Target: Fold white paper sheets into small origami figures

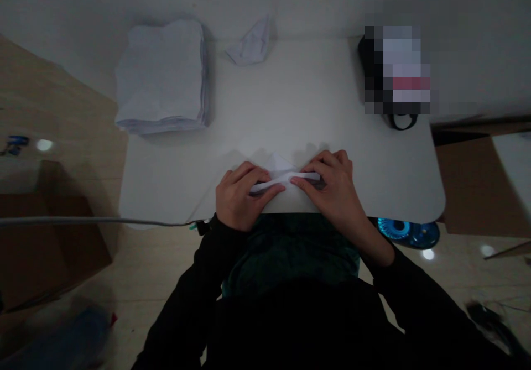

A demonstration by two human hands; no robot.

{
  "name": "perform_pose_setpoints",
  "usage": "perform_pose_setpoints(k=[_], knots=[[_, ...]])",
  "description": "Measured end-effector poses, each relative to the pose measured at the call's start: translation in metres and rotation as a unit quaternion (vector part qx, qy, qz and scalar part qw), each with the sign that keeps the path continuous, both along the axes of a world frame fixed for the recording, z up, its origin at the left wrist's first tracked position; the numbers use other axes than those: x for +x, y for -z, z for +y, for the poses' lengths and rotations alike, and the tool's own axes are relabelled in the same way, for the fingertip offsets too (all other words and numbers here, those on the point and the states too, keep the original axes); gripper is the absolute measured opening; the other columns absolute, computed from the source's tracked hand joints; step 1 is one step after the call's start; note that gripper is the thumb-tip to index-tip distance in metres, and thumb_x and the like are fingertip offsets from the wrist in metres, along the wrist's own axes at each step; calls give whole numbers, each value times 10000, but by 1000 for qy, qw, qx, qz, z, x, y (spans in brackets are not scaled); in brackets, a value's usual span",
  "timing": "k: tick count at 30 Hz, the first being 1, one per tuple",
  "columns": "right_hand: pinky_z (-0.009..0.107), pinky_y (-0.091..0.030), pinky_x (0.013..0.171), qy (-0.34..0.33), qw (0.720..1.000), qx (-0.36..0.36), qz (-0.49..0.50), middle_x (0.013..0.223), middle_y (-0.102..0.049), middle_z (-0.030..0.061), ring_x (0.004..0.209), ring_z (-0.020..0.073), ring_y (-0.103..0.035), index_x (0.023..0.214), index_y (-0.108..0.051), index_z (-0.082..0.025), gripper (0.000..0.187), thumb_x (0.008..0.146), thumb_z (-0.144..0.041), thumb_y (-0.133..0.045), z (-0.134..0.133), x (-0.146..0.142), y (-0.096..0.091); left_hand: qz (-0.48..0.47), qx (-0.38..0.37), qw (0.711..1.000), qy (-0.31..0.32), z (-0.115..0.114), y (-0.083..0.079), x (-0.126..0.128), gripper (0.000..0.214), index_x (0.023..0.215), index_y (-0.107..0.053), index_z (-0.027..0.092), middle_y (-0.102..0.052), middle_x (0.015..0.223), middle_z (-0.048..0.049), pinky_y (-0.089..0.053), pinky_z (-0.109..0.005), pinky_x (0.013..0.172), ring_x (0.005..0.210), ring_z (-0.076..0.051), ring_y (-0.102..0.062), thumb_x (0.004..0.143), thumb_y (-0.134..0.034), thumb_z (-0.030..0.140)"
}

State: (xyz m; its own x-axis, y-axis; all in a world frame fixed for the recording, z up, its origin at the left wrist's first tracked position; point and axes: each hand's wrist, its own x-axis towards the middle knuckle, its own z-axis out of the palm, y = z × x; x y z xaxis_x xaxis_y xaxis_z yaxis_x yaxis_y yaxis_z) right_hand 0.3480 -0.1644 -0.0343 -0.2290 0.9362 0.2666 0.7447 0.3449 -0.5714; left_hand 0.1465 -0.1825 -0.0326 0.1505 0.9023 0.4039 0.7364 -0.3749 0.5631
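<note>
A folded sheet of white paper [280, 178] is held near the front edge of the white table, with a pointed part rising behind its long folded strip. My left hand [243, 194] pinches the strip's left end between thumb and fingers. On the other end, my right hand [332, 185] grips the paper the same way, its thumb pressing near the middle. Fingers cover both ends of the strip. Farther back on the table stands a folded paper boat [251, 45].
A thick stack of white paper [164, 74] lies at the back left of the table [286, 104]. At the back right is a black bag [369, 71], partly pixelated. Cardboard boxes [483, 185] flank the table, and a grey cable [95, 220] crosses at the left.
</note>
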Motion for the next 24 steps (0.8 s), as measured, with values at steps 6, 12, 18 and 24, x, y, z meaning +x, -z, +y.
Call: perform_pose_setpoints(k=[6,12,18,24], knots=[[447,-405,827,11,999,-31,8,886,-654,48,897,269,-502,878,-636,-226,218,876,-440,-682,1,-2,-3,4,-25,1000,0,2,-5,0,335,972,-707,195,-691,826,-6,-542,-296,730,786,-160,-671,776,-792,453],[443,-415,884,24,1000,-15,-6,989,-593,54,964,261,-503,969,-650,-244,207,874,-424,-687,-1,-3,-4,-19,-28,999,-40,-4,-7,5,384,1103,-663,210,-519,1379,-96,-612,-329,790,828,-134,-674,800,-775,418],[453,-411,904,29,999,40,-7,1091,-567,61,1015,259,-484,857,-731,-273,103,883,-365,-693,-8,-6,-2,-22,-38,998,-36,-6,-8,5,394,1151,-627,222,-455,1417,-102,-627,-365,859,901,-155,-676,802,-771,334],[413,-417,891,-97,977,178,-59,1151,-688,73,1084,242,-544,1052,-736,-226,253,936,-102,-549,-28,-10,8,-26,-64,997,-39,-2,-9,4,495,1193,-602,242,-507,1393,-89,-636,-336,802,965,-177,-671,756,-816,330]])
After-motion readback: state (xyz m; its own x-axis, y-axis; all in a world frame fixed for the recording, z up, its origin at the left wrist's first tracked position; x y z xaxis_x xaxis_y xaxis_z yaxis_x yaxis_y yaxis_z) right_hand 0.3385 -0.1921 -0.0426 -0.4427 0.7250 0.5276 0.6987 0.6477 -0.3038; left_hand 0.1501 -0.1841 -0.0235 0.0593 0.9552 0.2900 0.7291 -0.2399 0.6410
